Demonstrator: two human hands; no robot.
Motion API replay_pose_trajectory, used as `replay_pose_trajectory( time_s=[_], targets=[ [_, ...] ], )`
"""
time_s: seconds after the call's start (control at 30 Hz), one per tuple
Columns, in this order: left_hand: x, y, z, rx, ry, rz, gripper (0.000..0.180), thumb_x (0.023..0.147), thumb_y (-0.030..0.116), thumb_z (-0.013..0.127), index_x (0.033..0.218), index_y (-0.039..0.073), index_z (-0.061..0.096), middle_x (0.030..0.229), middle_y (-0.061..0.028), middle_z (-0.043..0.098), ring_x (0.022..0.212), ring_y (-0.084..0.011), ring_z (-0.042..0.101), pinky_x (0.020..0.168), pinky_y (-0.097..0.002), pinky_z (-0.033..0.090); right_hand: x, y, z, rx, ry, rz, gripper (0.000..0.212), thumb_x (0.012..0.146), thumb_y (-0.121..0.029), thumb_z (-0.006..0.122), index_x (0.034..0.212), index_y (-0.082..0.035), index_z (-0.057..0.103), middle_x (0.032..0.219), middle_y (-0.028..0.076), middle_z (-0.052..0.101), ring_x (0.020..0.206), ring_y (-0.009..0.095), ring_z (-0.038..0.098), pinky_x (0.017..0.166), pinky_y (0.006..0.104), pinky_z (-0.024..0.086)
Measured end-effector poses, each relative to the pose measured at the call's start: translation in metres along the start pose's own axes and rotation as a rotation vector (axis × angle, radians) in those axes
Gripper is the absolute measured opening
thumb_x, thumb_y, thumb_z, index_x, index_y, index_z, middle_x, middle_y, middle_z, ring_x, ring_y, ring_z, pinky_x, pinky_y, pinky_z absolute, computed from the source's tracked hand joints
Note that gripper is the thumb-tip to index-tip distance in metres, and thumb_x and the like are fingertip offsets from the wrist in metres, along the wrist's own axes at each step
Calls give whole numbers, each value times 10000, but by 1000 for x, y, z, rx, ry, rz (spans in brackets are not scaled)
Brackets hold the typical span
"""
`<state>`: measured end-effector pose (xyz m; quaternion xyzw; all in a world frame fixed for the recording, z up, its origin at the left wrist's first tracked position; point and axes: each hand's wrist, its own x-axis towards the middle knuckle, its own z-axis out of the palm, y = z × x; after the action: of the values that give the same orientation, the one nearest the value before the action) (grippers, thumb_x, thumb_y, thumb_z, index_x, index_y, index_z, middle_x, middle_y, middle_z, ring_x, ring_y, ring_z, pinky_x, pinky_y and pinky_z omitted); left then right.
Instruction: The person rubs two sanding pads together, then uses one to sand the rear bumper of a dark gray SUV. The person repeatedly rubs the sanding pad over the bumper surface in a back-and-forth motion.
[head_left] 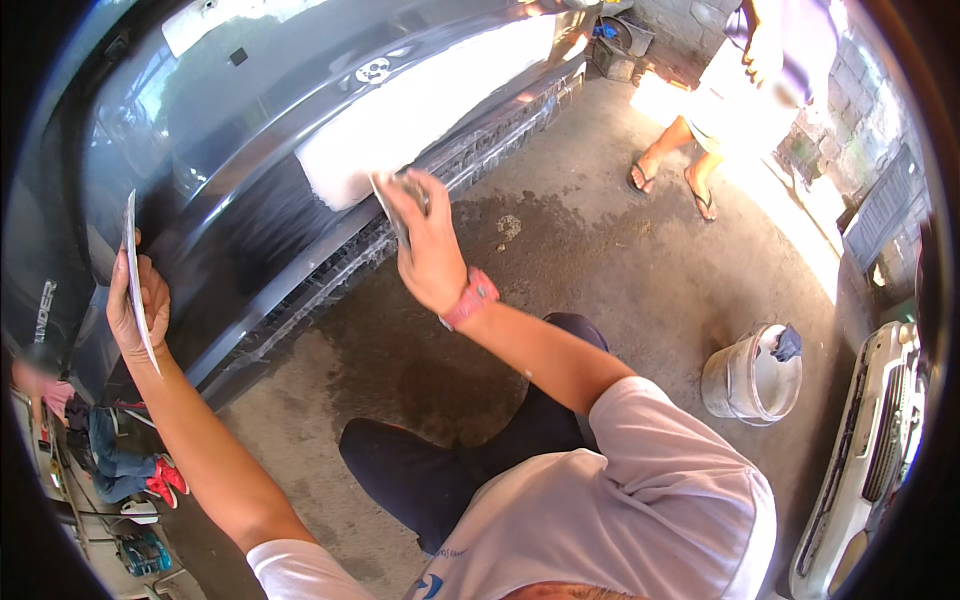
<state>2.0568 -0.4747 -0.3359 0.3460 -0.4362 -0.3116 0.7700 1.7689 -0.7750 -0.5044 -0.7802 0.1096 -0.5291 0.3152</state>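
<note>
My left hand (140, 305) is closed around a thin flat pale board (134, 270), seen almost edge-on and held upright beside the dark car body (220, 190). My right hand (428, 245), a red band on its wrist, grips a flat, thin-edged spreader (392, 212). The spreader's tip is at the lower edge of a large white patch (400, 115) on the car panel; whether it touches cannot be made out. Part of the spreader is hidden behind my fingers. Much of the patch is washed out by bright light.
On the right stands a whitish bucket (730, 380) with a dark cloth on its rim. A detached car bumper (860, 450) leans at far right. One person in flip-flops (700, 170) stands at upper right; another in red shoes (165, 480) is at lower left. Wet concrete (420, 370) lies below me.
</note>
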Motion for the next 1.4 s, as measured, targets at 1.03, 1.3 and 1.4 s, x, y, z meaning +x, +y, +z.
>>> replay_pose_trajectory(
  time_s=[1.03, 1.3, 1.4],
  targets=[
    [-370, -259, 143, 101, 1136, -515, 609, 1060, 334, 738, 1518, -30, 568, 1514, -145, 623, 1403, -284, 592, 1191, -421, 470, 184, 228, -189, 87, 325, 507, 674, 980, 32, 498, 1642, -93, 477, 1393, 150, 666, 1022, 213, 670, 807, 358, 572],
    [-410, -268, 144, -45, 1236, -307, 471, 1081, 304, 721, 1438, 7, 642, 1361, -85, 725, 1213, -225, 720, 1038, -381, 594, 240, 238, -181, 165, 371, 481, 652, 938, 19, 569, 1567, -149, 593, 1128, 101, 709, 1005, 232, 698, 847, 377, 567],
    [-411, -263, 147, -51, 1287, -343, 469, 1078, 296, 729, 1435, 4, 642, 1356, -90, 730, 1213, -225, 723, 1046, -382, 592, 199, 217, -137, 22, 430, 296, 704, 908, 61, 574, 1569, -174, 643, 1401, 145, 610, 1220, 312, 656, 1129, 383, 509]
  ],
)
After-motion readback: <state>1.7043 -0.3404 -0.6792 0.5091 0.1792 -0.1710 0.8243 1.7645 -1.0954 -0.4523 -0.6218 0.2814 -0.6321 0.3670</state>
